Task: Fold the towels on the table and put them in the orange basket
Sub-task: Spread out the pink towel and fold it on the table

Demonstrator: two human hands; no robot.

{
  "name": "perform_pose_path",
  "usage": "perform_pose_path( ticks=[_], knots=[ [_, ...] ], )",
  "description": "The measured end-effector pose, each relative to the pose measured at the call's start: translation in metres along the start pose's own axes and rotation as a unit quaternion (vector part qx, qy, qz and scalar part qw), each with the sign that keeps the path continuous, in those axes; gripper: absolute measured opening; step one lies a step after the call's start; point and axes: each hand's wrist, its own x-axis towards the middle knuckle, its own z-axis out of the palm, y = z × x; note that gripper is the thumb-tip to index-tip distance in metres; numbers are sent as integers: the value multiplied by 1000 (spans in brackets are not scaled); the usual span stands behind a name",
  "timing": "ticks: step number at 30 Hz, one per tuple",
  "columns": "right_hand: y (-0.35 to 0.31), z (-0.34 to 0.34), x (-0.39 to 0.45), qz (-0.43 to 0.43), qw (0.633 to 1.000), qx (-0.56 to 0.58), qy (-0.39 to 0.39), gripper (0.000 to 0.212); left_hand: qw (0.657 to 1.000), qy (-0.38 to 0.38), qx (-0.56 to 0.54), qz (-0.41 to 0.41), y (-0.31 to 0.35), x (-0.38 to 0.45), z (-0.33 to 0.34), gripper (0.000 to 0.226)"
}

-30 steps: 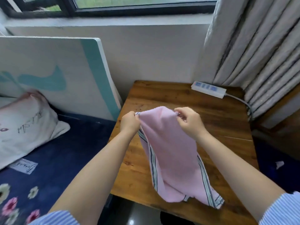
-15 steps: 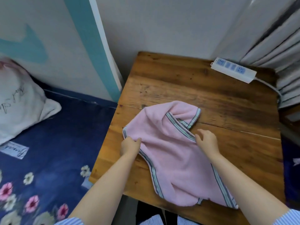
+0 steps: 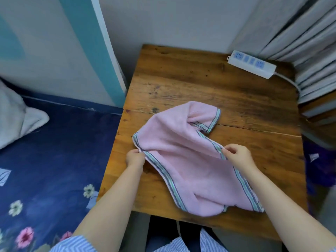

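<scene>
head view looks down on a small wooden counter (image 3: 181, 84), its boards dark, scratched and knotted, with a seam running across the middle. the near edge sits just above my knees, the left edge runs beside a bed (image 3: 54, 151) in navy sheet printed with flowers, and the far edge meets a pale wall. the back half of the counter is bare wood apart from a white power strip (image 3: 251, 64) lying in the far right corner, its cord trailing off toward grey curtains (image 3: 300, 42). a white and teal board (image 3: 76, 42) leans against the wall on the left, touching the counter's far left corner.

the pink towel (image 3: 181, 160) lies rumpled on the near half of the counter, soft and fuzzy, edged with a striped grey, green and white band. its far corner is flipped over so the band shows near the seam, and its near right corner reaches almost to the counter's front edge.

my left hand (image 3: 135, 158) pinches the banded edge on the left side, fingers curled around it. my right hand (image 3: 238, 156) pinches the band on the right side, thumb and fingers (image 3: 226, 151) closed on the cloth, lifting it slightly into a ridge between both hands.
</scene>
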Motion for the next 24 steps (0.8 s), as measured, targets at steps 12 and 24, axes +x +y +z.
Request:
perform_pose_path(
  ticks=[12, 24],
  knots=[
    [9, 31, -13, 114, 987, -98, -61, 30, 968, -95, 231, 30, -36, -17, -27, 28],
    [-3, 43, -31, 52, 971, -119, -202, 31, 956, -62, 278, 64, -19, -25, -35, 45]
  ],
)
